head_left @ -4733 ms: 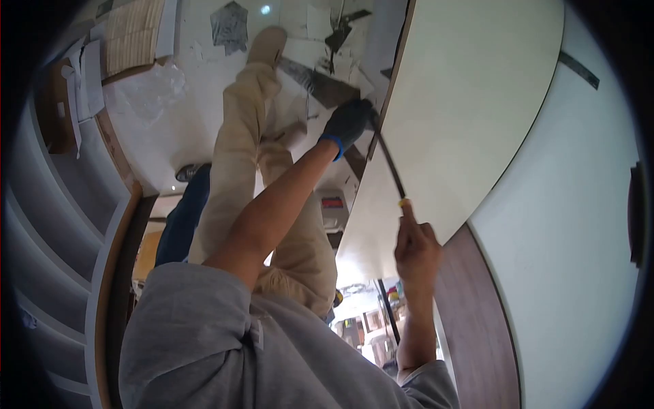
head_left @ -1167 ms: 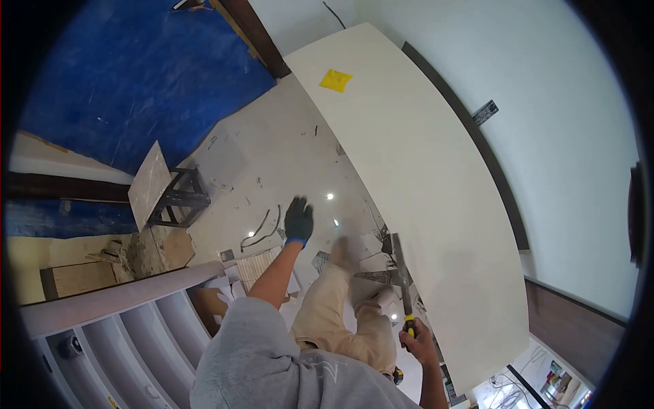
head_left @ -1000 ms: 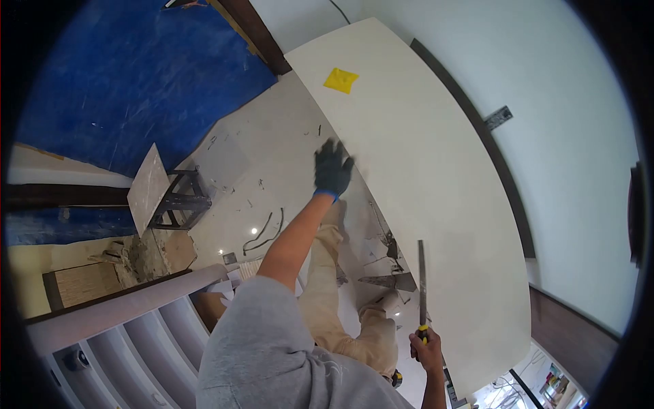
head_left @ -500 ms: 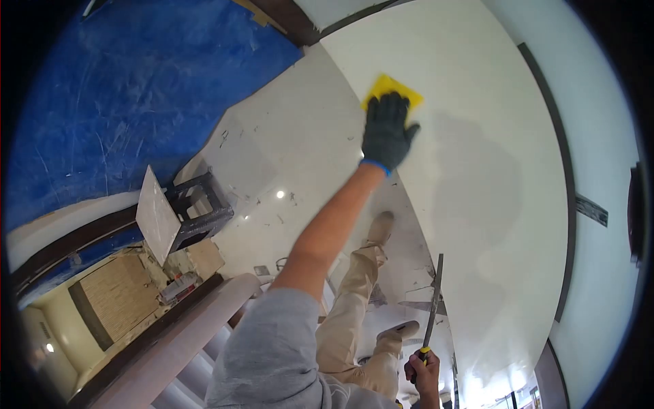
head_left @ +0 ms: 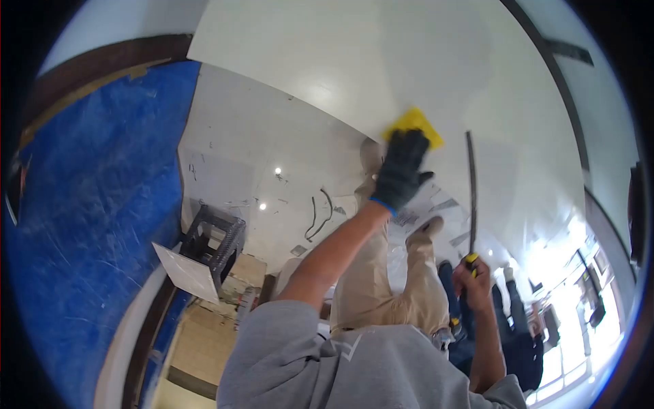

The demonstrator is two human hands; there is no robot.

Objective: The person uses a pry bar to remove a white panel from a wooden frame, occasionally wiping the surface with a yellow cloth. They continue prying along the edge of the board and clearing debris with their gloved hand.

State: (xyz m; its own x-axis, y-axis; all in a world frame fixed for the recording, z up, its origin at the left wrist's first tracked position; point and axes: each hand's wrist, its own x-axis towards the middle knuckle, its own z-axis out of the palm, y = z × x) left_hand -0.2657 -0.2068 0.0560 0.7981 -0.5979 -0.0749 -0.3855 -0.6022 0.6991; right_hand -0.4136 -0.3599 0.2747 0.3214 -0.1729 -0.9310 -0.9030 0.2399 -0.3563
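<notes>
My left hand, in a dark grey glove with a blue cuff, lies flat with its fingers over a thin yellow square pad. The pad is against a large smooth white panel, close to its lower edge. Lower right, my bare right hand is closed round the black and yellow handle of a long thin tool that looks like a file. Its narrow grey blade points up, in front of the panel; whether it touches cannot be seen.
A dark plastic stool with a pale board against it stands at the left. Blue sheeting covers the floor there. Dark curved strips and scraps lie on the pale floor. Another person's dark-clothed legs are at lower right.
My view has turned. My left hand and the yellow pad have moved along the panel, away from its far corner and nearer my body. The tool stays in my right hand, now higher in view.
</notes>
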